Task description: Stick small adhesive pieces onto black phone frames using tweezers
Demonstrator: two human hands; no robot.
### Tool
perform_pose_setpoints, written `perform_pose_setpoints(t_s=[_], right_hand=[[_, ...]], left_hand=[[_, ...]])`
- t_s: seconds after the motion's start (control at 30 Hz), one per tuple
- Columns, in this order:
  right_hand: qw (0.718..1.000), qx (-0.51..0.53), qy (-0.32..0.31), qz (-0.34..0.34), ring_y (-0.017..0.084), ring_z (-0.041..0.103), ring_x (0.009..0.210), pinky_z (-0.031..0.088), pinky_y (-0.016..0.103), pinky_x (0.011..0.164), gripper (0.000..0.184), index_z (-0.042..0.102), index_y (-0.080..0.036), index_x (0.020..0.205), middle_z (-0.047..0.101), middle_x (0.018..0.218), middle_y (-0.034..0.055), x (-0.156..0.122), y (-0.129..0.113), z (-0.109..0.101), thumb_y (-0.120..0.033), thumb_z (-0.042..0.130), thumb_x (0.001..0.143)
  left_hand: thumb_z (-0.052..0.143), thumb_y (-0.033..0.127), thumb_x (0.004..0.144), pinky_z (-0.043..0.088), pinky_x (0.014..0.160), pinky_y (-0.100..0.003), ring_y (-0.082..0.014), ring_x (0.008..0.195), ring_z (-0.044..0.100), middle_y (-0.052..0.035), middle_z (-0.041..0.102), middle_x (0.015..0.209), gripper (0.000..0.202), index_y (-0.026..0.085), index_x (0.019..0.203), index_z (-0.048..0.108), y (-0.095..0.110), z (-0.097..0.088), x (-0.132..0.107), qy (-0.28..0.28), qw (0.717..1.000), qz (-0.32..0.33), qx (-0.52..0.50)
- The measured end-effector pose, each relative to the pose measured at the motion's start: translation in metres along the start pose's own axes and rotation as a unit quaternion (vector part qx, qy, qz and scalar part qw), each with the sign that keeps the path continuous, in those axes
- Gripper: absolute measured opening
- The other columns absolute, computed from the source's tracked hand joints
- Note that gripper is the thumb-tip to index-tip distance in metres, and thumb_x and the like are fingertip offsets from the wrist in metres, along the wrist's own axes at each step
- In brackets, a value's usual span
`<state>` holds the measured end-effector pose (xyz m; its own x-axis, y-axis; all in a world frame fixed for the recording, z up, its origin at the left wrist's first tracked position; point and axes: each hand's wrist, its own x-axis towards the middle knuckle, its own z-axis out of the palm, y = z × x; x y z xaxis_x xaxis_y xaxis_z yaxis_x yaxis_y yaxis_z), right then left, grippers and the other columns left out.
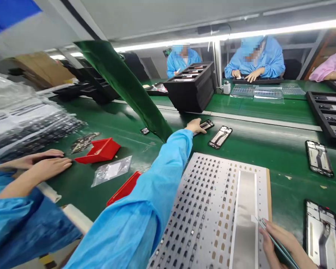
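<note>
Left hand: outstretched, fingers part-curled at the frame; grip or mere touch, cannot tell.
Frame: on worktop, beyond sheet.
Right hand: fingers closed pen-like on tweezers, presumably for fine control; tips at strip's right edge.
Sheet: close in, likely for easy reach.

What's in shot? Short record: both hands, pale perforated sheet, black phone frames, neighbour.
left hand: at a black rectangular phone frame; grip unclear
right hand: holds slim metal tweezers, tips at small white tab
pale perforated sheet: bears rows of small black parts, long silver strip
other black phone frames: one beside the first, two at right
neighbour at left: two bare hands near red plastic box
</note>
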<state>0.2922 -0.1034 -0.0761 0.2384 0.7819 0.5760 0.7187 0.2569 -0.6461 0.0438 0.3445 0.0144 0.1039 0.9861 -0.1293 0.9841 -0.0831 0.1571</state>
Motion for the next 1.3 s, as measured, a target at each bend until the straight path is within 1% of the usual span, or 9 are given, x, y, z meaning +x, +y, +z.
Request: perform_pose_setpoints(t_s=[0.17,0.3,0.37,0.47,0.5,0.6,0.8,1.03,1.3], right_hand=[[1.0,-0.008,0.01,0.019,0.03,0.086,0.086,0.074,0.037,0.073,0.016,0.082,-0.029,0.112,0.087,0.103,0.0059,0.011,-0.019,-0.006,-0.025,0.077,0.097],[0.991,0.051,0.047,0.113,0.029,0.086,0.083,0.075,0.039,0.072,0.011,0.082,-0.026,0.106,0.086,0.1,0.0068,0.022,-0.038,-0.007,-0.023,0.082,0.095],[0.977,0.097,0.035,0.187,0.028,0.085,0.079,0.074,0.036,0.067,0.01,0.082,-0.025,0.105,0.085,0.095,0.0067,0.033,-0.052,-0.005,-0.028,0.083,0.095],[0.938,0.181,-0.051,0.29,0.028,0.086,0.081,0.074,0.034,0.067,0.017,0.081,-0.023,0.099,0.085,0.088,0.0073,0.052,-0.066,0.01,-0.038,0.085,0.094],[0.926,0.204,-0.069,0.31,0.029,0.087,0.082,0.074,0.034,0.069,0.021,0.08,-0.023,0.099,0.085,0.088,0.0077,0.056,-0.068,0.017,-0.041,0.087,0.093],[0.897,0.243,-0.111,0.352,0.028,0.087,0.083,0.073,0.033,0.071,0.029,0.077,-0.022,0.098,0.085,0.087,0.008,0.062,-0.065,0.042,-0.048,0.088,0.09],[0.887,0.232,-0.117,0.382,0.028,0.087,0.085,0.073,0.033,0.072,0.032,0.075,-0.022,0.097,0.084,0.088,0.0075,0.056,-0.054,0.059,-0.05,0.089,0.089],[0.894,0.213,-0.122,0.374,0.028,0.087,0.084,0.073,0.034,0.071,0.027,0.077,-0.022,0.097,0.083,0.088,0.0067,0.056,-0.056,0.057,-0.046,0.088,0.09],[0.901,0.228,-0.084,0.36,0.026,0.086,0.077,0.074,0.033,0.072,0.026,0.079,-0.021,0.091,0.085,0.083,0.0064,0.062,-0.061,0.057,-0.044,0.09,0.088]], left_hand=[[0.082,0.037,0.093,0.043,0.119,-0.055,-0.0419,0.144,0.049,-0.0265,0.049,0.156,0.07,0.003,0.146,0.053,0.01,-0.015,-0.021,0.048,0.999,-0.013,0.021],[0.08,0.036,0.089,0.043,0.117,-0.053,-0.0455,0.14,0.049,-0.0265,0.047,0.152,0.071,0.001,0.144,0.051,0.016,-0.032,-0.104,0.095,0.985,0.135,0.04],[0.072,0.027,0.092,0.051,0.108,-0.051,-0.0409,0.131,0.058,-0.0223,0.056,0.142,0.054,0.006,0.139,0.056,0.013,-0.032,-0.172,0.075,0.942,0.316,0.088],[0.066,0.017,0.095,0.051,0.112,-0.05,-0.0327,0.126,0.063,-0.0135,0.064,0.139,0.043,0.018,0.138,0.064,0.003,-0.011,-0.278,0.035,0.819,0.549,0.163],[0.066,0.02,0.097,0.05,0.116,-0.05,-0.0321,0.129,0.063,-0.0119,0.065,0.14,0.039,0.02,0.137,0.067,-0.002,0.001,-0.307,0.047,0.784,0.597,0.163],[0.065,0.031,0.101,0.048,0.12,-0.047,-0.0307,0.135,0.061,-0.0089,0.067,0.141,0.036,0.024,0.136,0.071,-0.016,0.039,-0.361,0.073,0.756,0.627,0.171],[0.066,0.03,0.1,0.045,0.124,-0.051,-0.0319,0.15,0.053,-0.0105,0.059,0.159,0.052,0.024,0.152,0.061,-0.041,0.08,-0.371,0.078,0.803,0.585,0.089],[0.047,0.001,0.099,0.052,0.117,-0.05,-0.0332,0.146,0.055,-0.0165,0.056,0.16,0.062,0.017,0.159,0.048,-0.061,0.095,-0.368,0.117,0.933,0.326,-0.099],[0.053,0.004,0.105,0.057,0.108,-0.047,-0.0281,0.13,0.064,-0.0122,0.067,0.142,0.046,0.02,0.149,0.057,-0.044,0.09,-0.362,0.142,0.925,0.258,-0.24]])
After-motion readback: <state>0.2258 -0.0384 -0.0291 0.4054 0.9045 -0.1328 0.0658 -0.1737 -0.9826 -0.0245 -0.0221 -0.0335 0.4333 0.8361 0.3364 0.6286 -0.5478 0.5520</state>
